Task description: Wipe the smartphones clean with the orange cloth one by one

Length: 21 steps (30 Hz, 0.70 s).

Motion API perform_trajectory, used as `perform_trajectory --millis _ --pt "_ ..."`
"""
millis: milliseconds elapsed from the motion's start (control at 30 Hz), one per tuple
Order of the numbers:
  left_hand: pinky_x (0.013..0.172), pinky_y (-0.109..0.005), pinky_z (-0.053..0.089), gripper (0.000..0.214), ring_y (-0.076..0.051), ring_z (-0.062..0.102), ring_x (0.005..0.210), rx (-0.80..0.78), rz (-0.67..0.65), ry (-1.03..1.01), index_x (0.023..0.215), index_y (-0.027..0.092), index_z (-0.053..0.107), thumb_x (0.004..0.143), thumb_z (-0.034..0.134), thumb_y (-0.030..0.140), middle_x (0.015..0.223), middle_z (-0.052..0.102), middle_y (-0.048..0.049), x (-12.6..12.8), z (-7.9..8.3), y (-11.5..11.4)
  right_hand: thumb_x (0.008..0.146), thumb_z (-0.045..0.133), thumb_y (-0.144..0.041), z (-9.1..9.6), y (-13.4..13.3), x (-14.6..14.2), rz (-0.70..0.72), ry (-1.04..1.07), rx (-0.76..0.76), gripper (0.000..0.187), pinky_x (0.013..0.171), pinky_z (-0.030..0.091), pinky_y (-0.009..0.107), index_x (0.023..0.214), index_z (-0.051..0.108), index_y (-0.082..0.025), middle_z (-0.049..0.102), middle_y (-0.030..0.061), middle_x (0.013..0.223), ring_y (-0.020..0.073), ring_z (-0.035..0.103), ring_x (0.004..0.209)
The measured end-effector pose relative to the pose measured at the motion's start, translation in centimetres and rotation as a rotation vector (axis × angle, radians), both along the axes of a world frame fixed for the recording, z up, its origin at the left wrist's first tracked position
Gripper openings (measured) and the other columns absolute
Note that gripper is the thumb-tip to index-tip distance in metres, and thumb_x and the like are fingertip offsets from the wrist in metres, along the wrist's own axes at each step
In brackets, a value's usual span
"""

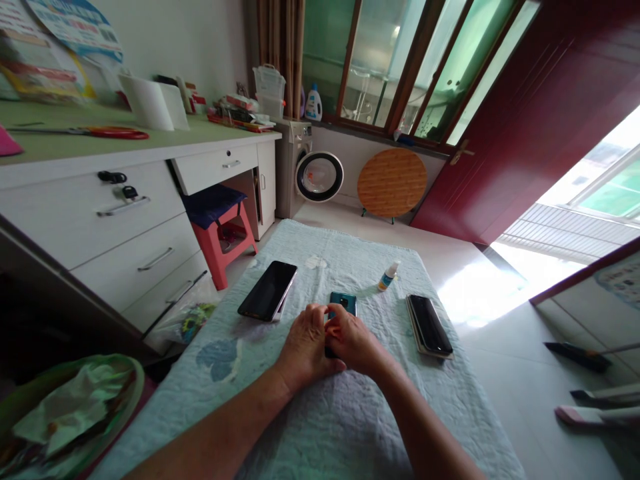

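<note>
A teal smartphone (343,301) with a dark camera module facing up is partly covered by both hands in the middle of the cloth-covered table. My left hand (309,343) curls round the phone's left side, its thumb stretched along the near edge. Over the phone's near part, my right hand (354,337) is closed with bent fingertips close to the left fingers; whatever is between them is hidden. To the left lies a large black-screened device (269,291) on something pale. A small spray bottle (389,276) stands beyond my right hand, and a black phone (430,325) rests on a pale item farther right.
A light blue quilted cloth (320,413) covers the table. Left are a desk with drawers (135,233), a red stool (225,230) and a waste bin (137,380). A washing machine with its door (320,177) open and a folded round table (392,181) stand beyond.
</note>
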<state>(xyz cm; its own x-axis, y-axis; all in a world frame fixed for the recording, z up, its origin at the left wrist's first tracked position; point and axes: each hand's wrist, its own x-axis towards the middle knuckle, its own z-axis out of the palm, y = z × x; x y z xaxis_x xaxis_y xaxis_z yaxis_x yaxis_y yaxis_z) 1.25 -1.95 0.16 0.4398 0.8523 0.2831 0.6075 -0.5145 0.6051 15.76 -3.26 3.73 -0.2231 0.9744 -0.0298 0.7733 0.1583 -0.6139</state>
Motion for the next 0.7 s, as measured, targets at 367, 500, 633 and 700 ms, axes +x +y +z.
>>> perform_trajectory --millis 367,500,633,700 --pt "0.102 -0.050 0.040 0.089 -0.037 0.047 0.122 -0.042 0.016 0.080 0.122 0.018 0.035 0.049 0.081 0.043 0.127 0.046 -0.0154 -0.1 0.3 -0.1 0.080 0.060 -0.020 0.4 -0.9 1.1 -0.075 0.270 0.063 0.050 0.072 0.047 0.027 0.128 0.044 -0.021 0.070 0.0013 0.087 0.0161 0.065 0.077" --pt "0.105 -0.051 0.036 0.089 -0.038 0.043 0.127 -0.053 -0.016 0.175 0.124 0.020 0.043 0.052 0.081 0.055 0.141 0.041 -0.0171 -0.3 1.0 -0.1 0.087 0.055 -0.019 -0.2 -0.5 1.8 -0.175 0.108 0.295 0.010 0.083 0.044 0.031 0.095 0.061 -0.020 0.066 0.0036 0.089 0.0183 0.059 0.089" --pt "0.102 -0.051 0.038 0.080 -0.037 0.049 0.121 -0.043 -0.063 0.223 0.124 0.021 0.051 0.059 0.076 0.062 0.142 0.045 -0.0144 -0.5 1.4 0.0 0.083 0.054 -0.010 -0.5 -0.5 1.9 -0.060 0.032 0.281 0.014 0.084 0.043 0.027 0.084 0.065 -0.019 0.060 0.0049 0.096 0.0164 0.056 0.091" --pt "0.102 -0.051 0.038 0.079 -0.036 0.050 0.119 -0.032 -0.081 0.227 0.123 0.020 0.053 0.060 0.075 0.064 0.138 0.050 -0.0134 -0.6 1.4 0.0 0.081 0.054 -0.008 -0.3 -0.6 1.9 -0.005 0.029 0.225 0.016 0.078 0.043 0.024 0.081 0.065 -0.019 0.057 0.0032 0.090 0.0139 0.055 0.084"
